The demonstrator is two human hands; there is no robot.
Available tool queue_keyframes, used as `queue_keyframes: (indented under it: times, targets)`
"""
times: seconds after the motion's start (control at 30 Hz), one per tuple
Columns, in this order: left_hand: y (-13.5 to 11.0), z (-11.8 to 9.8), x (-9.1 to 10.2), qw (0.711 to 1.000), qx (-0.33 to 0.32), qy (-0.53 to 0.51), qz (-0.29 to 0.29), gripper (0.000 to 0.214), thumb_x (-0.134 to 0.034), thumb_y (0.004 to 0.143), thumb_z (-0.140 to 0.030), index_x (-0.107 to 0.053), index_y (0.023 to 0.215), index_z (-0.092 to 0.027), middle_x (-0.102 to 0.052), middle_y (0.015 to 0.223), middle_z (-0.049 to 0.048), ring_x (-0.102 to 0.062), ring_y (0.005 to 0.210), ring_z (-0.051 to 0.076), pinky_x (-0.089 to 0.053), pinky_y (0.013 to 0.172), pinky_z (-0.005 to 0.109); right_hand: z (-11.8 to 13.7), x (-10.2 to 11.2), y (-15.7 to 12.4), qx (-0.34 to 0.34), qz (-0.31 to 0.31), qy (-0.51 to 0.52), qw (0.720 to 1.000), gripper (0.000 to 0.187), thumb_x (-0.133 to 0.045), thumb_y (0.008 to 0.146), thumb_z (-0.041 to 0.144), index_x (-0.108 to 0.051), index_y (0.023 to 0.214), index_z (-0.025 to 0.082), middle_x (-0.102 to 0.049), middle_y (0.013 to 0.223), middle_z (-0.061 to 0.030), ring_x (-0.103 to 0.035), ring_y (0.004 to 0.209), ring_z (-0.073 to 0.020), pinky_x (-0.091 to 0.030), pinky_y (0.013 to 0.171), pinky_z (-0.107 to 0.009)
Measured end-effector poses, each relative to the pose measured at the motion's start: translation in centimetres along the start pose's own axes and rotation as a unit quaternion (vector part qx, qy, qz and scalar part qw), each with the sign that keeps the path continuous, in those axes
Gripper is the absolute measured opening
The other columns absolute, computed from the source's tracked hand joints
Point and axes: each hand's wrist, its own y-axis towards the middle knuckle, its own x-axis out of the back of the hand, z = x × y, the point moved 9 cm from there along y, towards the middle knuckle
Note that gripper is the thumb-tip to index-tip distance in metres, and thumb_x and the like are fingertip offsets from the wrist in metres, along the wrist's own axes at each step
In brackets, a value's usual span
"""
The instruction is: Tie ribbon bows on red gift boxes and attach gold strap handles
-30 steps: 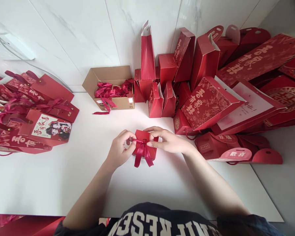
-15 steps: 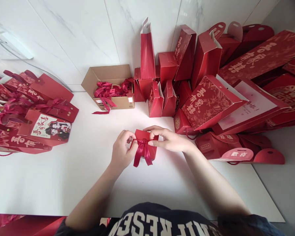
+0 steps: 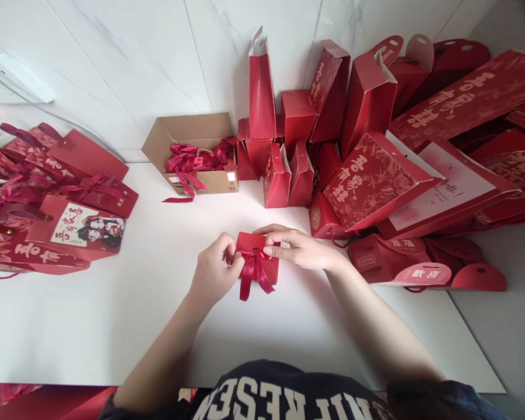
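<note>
A small red gift box (image 3: 250, 240) lies on the white table in front of me. Across its front runs a dark red satin ribbon (image 3: 256, 269) tied in a bow, its two tails hanging toward me. My left hand (image 3: 219, 265) is closed at the box's left side, thumb and forefinger pinching a loop of the ribbon. From the right, my right hand (image 3: 295, 248) pinches the bow's other loop between thumb and curled forefinger, its upper fingers over the box's far right corner. The fingers partly hide both loops.
An open cardboard box (image 3: 196, 128) full of red ribbons stands by the wall. Red gift bags and boxes (image 3: 367, 181) crowd the table's right side, close to my right hand. More decorated red boxes (image 3: 87, 230) lie at the left. A cable (image 3: 48, 111) hangs along the wall.
My left hand has drawn slightly left, away from the box, pulling the ribbon loop. The ribbon tails have shifted and spread a little. My right hand has barely moved.
</note>
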Motion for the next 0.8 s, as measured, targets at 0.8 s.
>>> queue_keyframes:
  times: [0.8]
  targets:
    - [0.4,0.1,0.3,0.997,-0.051,-0.033,0.042,0.021,-0.050,0.072,-0.003,-0.039,0.071,-0.020,-0.044,0.062,-0.0069,-0.041,0.054,0.005,-0.033,0.049,0.017,-2.9,-1.0,0.7,0.021,0.069,0.223,0.972,0.030,-0.054,0.094,0.038,-0.056,0.075,0.016,-0.047,0.136,-0.0080,-0.046,0.122,-0.0200,-0.034,0.099,-0.031]
